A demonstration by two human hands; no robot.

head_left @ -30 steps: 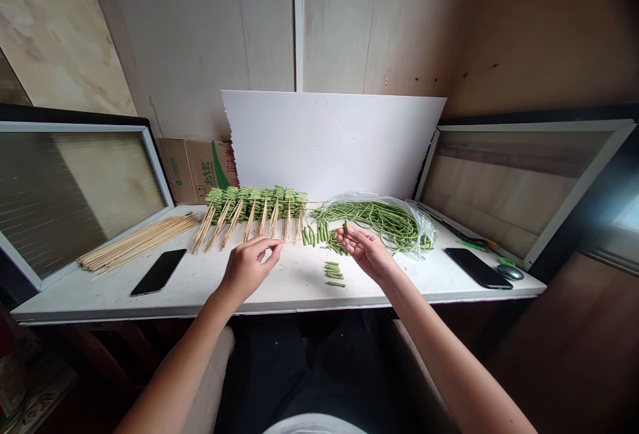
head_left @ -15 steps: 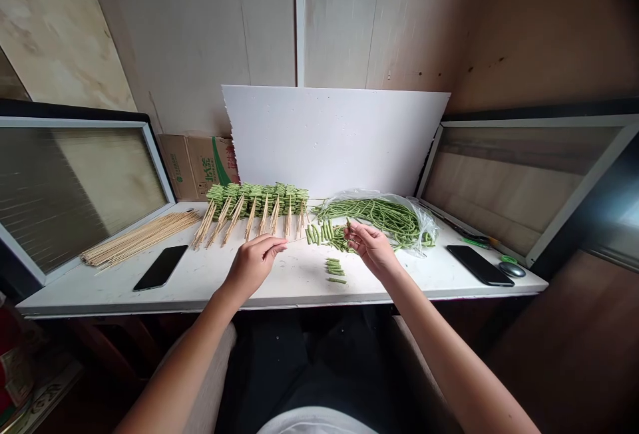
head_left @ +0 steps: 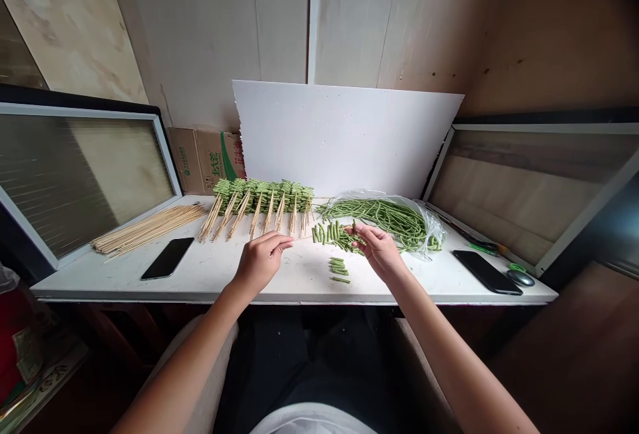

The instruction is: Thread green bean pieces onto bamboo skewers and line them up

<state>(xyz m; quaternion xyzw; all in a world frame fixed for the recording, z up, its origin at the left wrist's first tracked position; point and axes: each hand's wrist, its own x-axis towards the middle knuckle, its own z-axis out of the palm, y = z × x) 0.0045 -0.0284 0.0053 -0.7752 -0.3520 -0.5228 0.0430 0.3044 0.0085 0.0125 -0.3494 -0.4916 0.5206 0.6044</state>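
One head-worn camera sits above the near edge of the desk (head_left: 294,281), looking forward and down across it toward the white board (head_left: 344,138) at its back. The whole desk fits in frame, seen from close by, with the left hand (head_left: 262,262) and right hand (head_left: 379,251) near the picture's centre.

A white foam board (head_left: 344,138) leans against the wall (head_left: 349,21) at twelve o'clock, a cardboard box (head_left: 202,161) partly behind it toward eleven. On the desk (head_left: 299,291), one smartphone (head_left: 168,258) lies at nine o'clock; another smartphone (head_left: 488,272) and a computer mouse (head_left: 520,278) lie at three.
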